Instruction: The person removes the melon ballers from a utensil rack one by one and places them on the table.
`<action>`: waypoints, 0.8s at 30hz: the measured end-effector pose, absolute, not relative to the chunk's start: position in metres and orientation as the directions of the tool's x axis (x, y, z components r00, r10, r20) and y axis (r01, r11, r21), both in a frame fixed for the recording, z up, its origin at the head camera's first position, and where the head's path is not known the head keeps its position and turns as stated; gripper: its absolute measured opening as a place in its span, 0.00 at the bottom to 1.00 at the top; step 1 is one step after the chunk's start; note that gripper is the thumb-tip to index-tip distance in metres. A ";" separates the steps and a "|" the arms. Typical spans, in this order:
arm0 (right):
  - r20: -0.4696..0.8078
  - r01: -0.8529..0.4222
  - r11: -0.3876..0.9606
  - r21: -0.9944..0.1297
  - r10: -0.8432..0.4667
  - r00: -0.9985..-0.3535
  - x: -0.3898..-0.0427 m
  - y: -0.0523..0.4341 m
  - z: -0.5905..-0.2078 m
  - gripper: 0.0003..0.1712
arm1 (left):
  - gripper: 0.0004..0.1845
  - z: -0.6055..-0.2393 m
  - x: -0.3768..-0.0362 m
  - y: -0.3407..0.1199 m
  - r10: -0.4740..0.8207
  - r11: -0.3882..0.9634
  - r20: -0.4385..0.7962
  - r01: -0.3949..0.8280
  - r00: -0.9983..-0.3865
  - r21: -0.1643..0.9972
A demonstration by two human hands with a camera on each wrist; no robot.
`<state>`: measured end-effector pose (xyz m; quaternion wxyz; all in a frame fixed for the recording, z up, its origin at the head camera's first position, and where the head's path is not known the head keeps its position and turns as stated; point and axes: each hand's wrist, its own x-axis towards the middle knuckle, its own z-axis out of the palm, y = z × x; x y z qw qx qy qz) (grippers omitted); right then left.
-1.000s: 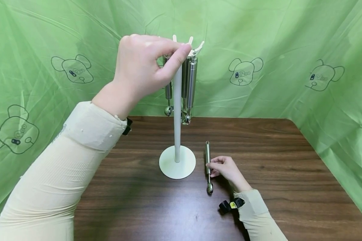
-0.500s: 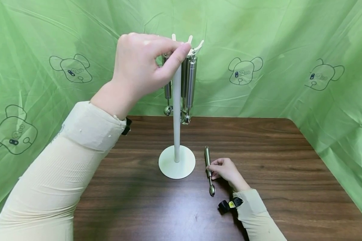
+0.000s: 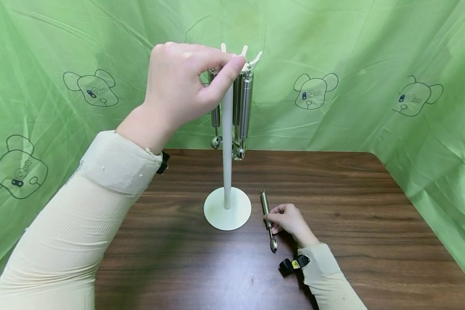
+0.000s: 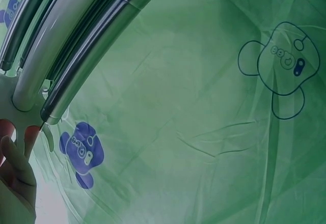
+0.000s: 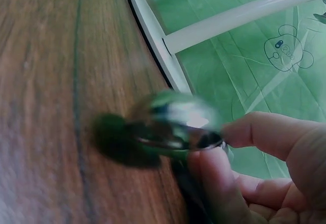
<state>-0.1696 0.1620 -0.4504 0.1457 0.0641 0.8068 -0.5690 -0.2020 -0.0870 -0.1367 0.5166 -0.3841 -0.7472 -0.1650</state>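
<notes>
At the top of a white utensil stand (image 3: 227,163), my left hand (image 3: 190,79) pinches the hook plate, with thumb and finger on it. In the left wrist view, the hook plate (image 4: 25,114) shows beside the left thumb (image 4: 18,168). Low over the table, my right hand (image 3: 290,218) pinches the steel handle of a melon baller (image 3: 265,202) between thumb and fingers. Its ring end points away and to the left, its scoop toward me. Up close, the shiny scoop (image 5: 173,119) is blurred and partly covers the fingertips.
Several steel-handled utensils (image 3: 246,103) hang from the stand's hooks. The stand's round white base (image 3: 217,219) rests on the dark wooden table (image 3: 345,193), left of the right hand. Green fabric (image 3: 279,38) surrounds the table at the back and sides.
The melon baller has turned in my right hand: its ring end came toward me and slightly left, its scoop swung right. My left hand stays on the stand top.
</notes>
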 end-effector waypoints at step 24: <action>-0.300 0.270 0.240 -0.933 -0.095 -0.949 -0.170 0.161 -0.456 0.20 | 0.16 -0.136 -0.200 -0.086 0.371 0.648 0.903 0.757 -0.215 -0.086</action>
